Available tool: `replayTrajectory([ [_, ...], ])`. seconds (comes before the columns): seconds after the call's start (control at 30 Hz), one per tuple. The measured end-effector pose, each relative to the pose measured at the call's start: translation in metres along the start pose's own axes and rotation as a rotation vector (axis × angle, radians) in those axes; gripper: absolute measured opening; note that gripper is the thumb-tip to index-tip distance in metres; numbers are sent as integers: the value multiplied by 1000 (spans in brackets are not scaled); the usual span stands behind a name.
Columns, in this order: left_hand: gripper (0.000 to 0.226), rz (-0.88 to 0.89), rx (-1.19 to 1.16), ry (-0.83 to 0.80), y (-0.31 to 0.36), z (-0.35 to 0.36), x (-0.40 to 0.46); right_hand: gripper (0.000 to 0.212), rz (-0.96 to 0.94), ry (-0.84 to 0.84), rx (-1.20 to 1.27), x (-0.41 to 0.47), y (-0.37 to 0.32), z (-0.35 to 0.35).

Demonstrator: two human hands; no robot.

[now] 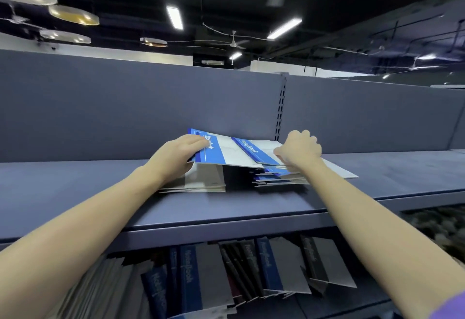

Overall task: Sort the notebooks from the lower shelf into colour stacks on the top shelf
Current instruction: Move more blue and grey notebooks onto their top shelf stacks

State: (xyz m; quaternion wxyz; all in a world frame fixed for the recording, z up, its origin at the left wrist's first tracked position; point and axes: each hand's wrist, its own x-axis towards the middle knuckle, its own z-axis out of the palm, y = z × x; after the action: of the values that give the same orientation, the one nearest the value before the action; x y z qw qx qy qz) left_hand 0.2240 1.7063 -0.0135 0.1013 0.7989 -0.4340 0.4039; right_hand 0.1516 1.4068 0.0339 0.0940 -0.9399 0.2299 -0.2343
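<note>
Both arms reach up to the top shelf (75, 187). Left hand (176, 153) grips the left end of a blue-and-white notebook (226, 151), thumb on top of the blue cover band, fingers curled under the edge, lifting that end so the notebook tilts up on the left. Right hand (299, 151) sits at the notebook's right end, fingers curled down onto it and onto the blue stack (276, 176) just below; exact finger placement hidden by the back of the hand. A second blue-banded cover lies just under the lifted one, near the right hand. Blue stack rests on the top shelf directly beneath the right hand. A low grey-white stack (201, 185) lies beside it, under the left wrist, touching or nearly touching the blue stack. Lower shelf (327, 301) holds more notebooks (201, 273), blue and dark bands, leaning in a loose row between the two forearms. Purple sleeve (450, 306) at bottom right corner.
</note>
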Motion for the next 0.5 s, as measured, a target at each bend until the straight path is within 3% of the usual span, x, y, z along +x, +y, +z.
replayTrajectory([
  [0.1, 57, -59, -19, 38, -3, -8, -4, 24, -235, 76, 36, -5, -8, 3],
  [0.23, 51, -129, -53, 83, -2, -14, -7, 31, -495, -234, 514, -33, -34, -1],
  [0.37, 52, -166, -74, 99, -3, -18, -9, 48, -719, -347, 302, -49, -51, -6],
  [0.5, 50, -227, -102, 142, -2, -21, -9, 54, -747, -345, 333, -53, -63, -15],
])
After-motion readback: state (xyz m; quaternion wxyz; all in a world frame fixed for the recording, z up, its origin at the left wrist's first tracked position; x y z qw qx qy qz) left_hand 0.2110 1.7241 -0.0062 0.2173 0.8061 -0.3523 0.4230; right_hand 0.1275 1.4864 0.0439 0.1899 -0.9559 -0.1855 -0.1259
